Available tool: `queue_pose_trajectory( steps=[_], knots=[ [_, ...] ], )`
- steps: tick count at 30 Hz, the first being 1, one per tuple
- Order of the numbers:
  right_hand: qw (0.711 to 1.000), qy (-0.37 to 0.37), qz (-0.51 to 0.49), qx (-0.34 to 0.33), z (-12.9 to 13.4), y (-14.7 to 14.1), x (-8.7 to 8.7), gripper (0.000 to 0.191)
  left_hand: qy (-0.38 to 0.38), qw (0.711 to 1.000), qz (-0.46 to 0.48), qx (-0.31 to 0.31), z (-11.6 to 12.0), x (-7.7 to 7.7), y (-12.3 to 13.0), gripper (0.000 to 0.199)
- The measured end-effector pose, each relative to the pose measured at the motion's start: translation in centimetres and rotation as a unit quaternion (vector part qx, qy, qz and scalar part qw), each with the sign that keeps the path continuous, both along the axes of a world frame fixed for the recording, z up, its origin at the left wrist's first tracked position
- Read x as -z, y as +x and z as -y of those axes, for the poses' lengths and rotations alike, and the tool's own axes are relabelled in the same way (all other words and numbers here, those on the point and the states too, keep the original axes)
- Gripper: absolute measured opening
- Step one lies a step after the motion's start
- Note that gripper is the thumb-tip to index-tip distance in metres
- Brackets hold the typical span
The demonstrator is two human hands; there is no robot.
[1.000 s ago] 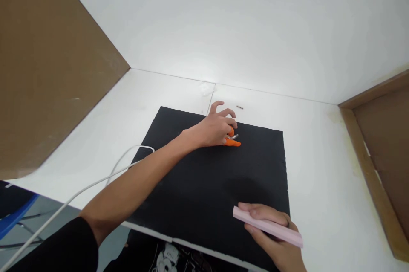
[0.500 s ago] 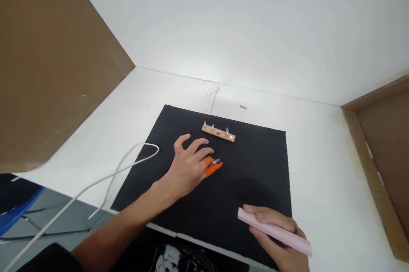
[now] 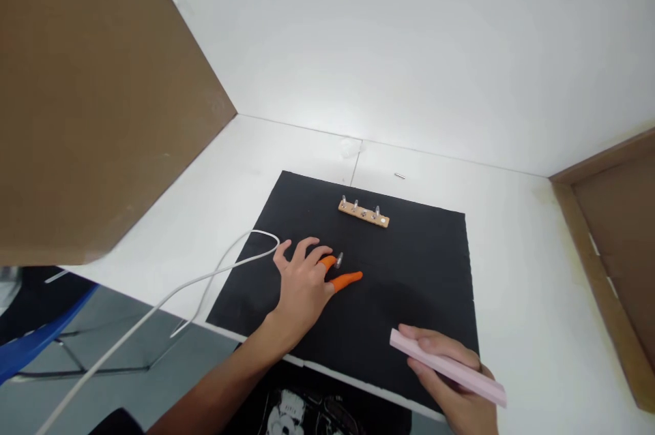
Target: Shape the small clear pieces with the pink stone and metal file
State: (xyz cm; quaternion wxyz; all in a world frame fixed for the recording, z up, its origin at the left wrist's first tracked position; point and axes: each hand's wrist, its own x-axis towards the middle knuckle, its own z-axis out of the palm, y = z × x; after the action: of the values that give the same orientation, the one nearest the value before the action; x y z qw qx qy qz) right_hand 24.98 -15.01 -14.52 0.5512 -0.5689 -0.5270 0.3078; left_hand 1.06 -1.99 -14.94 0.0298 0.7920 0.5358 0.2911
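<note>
My left hand [image 3: 304, 285] is over the black mat [image 3: 409, 258], orange covers on its thumb and index finger. Those two fingers are apart, and the others are spread. A small clear and silvery piece [image 3: 339, 260] is right at the index fingertip; whether they touch I cannot tell. My right hand [image 3: 450, 370], at the mat's lower right, grips a long pale pink bar [image 3: 447, 368] between thumb and fingers. Farther back on the mat lies a narrow wooden strip [image 3: 366, 215] with several small clear and silvery pieces along it and a white dot at its right end.
A small metal pin [image 3: 400, 176] lies on the white table [image 3: 516, 237] behind the mat, near a crumpled clear plastic scrap [image 3: 351, 146]. A white cable [image 3: 197, 279] loops across the left side. Brown panels stand left [image 3: 112, 101] and right [image 3: 614, 271].
My left thumb and index finger have come apart, letting go of the small silvery piece, which now stands more upright. The right hand keeps its grip on the bar. The view has shifted slightly.
</note>
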Motion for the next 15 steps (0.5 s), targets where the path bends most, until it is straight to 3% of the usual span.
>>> queue_pose_trajectory(
  steps=[4,9,15],
  knots=[
    [0.999,-0.03,-0.002,0.025,0.6,-0.4,-0.3,0.013,-0.064,0.998,0.011,-0.008,0.7,-0.4,-0.2,0.034],
    [0.997,-0.056,0.004,0.051,1.3,-0.5,-0.1,0.018,-0.136,0.99,0.018,0.021,0.2,-0.2,-1.5,0.02],
    [0.997,-0.066,-0.005,0.05,1.3,-1.0,-0.4,0.017,-0.178,0.978,0.023,0.109,-1.9,0.4,-2.7,0.011]
  ],
)
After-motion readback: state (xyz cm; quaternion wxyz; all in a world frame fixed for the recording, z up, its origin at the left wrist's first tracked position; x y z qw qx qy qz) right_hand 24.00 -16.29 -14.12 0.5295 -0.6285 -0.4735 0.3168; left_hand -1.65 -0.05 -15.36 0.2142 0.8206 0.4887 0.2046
